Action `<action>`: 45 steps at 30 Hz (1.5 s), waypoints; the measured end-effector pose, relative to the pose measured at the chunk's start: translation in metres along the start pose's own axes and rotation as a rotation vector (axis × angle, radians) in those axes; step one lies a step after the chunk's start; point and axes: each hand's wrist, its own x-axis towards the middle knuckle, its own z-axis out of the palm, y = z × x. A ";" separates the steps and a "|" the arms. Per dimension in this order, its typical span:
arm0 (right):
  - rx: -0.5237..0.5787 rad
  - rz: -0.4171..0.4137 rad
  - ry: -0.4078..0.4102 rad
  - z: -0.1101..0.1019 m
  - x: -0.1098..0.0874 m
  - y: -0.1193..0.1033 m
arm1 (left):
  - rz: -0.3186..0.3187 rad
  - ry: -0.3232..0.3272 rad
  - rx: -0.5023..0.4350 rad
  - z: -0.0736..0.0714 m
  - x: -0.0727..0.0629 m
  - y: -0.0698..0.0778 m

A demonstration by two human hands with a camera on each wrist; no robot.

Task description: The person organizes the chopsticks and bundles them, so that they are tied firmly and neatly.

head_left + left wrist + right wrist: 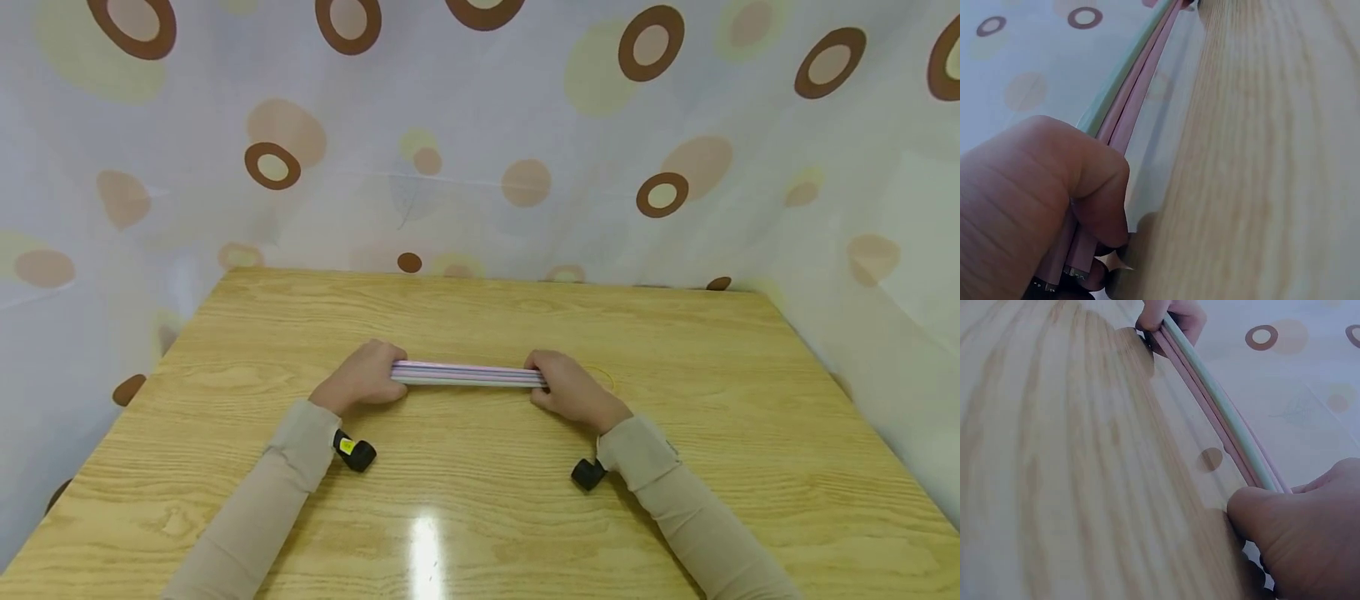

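A bundle of several thin pastel straws [468,374], pink, lilac and pale green, stretches level between both hands above the wooden table. My left hand [367,372] grips one end, thumb on the near side. The other end is held by my right hand [570,387], and the straw tips there are hidden. In the left wrist view, pink straws [1141,94] pass under the curled fingers and their dark ends show below. From the right wrist, the pale green straw [1222,403] lies alongside pink ones.
A thin yellow loop, like a rubber band [611,379], lies on the table [480,467] just beyond the right hand. A patterned cloth [465,108] hangs behind the table and along its sides. Small black devices [358,455] are strapped to both wrists.
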 end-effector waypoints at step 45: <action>0.676 0.296 0.095 -0.021 -0.001 -0.006 | 0.112 -0.051 -0.260 0.001 0.000 0.010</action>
